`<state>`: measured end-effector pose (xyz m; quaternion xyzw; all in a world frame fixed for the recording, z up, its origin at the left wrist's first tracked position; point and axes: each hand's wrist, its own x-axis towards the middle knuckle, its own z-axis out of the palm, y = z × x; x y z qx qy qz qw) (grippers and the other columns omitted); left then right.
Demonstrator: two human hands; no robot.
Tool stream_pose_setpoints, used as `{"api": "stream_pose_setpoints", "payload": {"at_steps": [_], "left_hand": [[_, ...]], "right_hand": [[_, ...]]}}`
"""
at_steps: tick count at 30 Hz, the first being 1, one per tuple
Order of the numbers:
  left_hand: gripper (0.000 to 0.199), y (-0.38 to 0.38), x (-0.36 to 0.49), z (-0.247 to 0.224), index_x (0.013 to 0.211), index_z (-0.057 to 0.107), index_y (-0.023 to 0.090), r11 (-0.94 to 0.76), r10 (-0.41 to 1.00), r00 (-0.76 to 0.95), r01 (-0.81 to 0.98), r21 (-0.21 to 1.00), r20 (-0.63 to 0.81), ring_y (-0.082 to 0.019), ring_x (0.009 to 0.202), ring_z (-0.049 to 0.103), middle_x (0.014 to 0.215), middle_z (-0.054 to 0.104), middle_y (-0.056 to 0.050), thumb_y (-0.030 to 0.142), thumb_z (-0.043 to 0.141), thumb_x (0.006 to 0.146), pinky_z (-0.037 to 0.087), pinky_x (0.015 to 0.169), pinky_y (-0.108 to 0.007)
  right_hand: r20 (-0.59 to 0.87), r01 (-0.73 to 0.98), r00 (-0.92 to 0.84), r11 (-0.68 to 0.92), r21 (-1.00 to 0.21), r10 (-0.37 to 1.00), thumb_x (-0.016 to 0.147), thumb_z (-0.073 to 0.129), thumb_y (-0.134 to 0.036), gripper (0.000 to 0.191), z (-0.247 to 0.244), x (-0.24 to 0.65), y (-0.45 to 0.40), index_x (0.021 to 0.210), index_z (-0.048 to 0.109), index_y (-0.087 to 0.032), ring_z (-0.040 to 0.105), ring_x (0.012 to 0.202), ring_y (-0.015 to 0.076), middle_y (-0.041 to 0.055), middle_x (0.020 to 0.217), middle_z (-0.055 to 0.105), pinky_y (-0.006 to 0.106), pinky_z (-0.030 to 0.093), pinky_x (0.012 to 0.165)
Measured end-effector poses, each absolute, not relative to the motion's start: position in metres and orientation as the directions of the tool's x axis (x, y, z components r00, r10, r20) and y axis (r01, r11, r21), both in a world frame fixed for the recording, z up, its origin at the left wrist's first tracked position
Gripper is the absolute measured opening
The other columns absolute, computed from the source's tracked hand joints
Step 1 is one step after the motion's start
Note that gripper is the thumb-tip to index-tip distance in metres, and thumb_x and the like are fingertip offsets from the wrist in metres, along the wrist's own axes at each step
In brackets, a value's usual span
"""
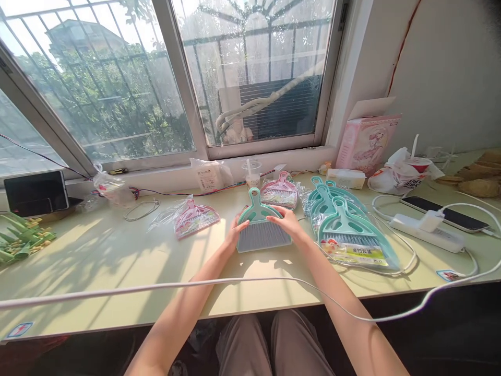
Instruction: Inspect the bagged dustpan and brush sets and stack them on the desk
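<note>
A teal dustpan and brush set (264, 236) is held upright, slightly tilted, over the pale table in the middle. My left hand (236, 230) grips its left edge, with the thumb on the front. On the other side my right hand (287, 223) holds the right edge, its thumb near the top of the grey bristles. Wrapped teal sets (350, 235) lie stacked to the right. One wrapped pink set (197, 219) is at the left, and another pink set (281, 190) rests behind the held one.
A white cable (250, 280) crosses in front above my forearms. At the right are a power strip (426, 232), a phone (444, 213) and a pink box (368, 143). A plastic cup (251, 172) stands near the window; a dark tablet (36, 193) is far left.
</note>
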<state>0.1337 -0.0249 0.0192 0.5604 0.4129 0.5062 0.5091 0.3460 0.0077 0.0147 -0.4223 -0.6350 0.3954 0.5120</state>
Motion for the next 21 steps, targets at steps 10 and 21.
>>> {"api": "stream_pose_setpoints", "payload": {"at_steps": [10,21], "left_hand": [[0.059,-0.025,0.122,0.019,0.128,0.063,0.019,-0.019,0.978,0.209,0.016,1.0,0.015,-0.034,0.125,0.055,0.129,0.065,-0.013,0.046,0.073,0.076,0.04,0.107,-0.046],[0.046,-0.027,0.128,0.023,0.121,0.066,0.02,-0.372,0.921,0.161,0.106,0.922,0.354,-0.03,0.117,0.058,0.125,0.067,-0.009,0.039,0.067,0.079,0.044,0.101,-0.04]], "right_hand": [[0.127,0.042,-0.081,0.13,-0.991,0.989,0.045,0.086,-0.048,0.05,0.0,0.342,0.01,0.079,0.077,-0.013,0.065,0.069,0.0215,0.0043,0.071,0.072,0.034,0.052,0.068],[0.181,-0.058,0.073,0.186,-0.981,0.981,0.043,0.086,-0.041,0.047,0.016,0.337,-0.002,0.081,0.077,-0.015,0.065,0.074,0.021,0.002,0.072,0.072,0.037,0.054,0.077]]}}
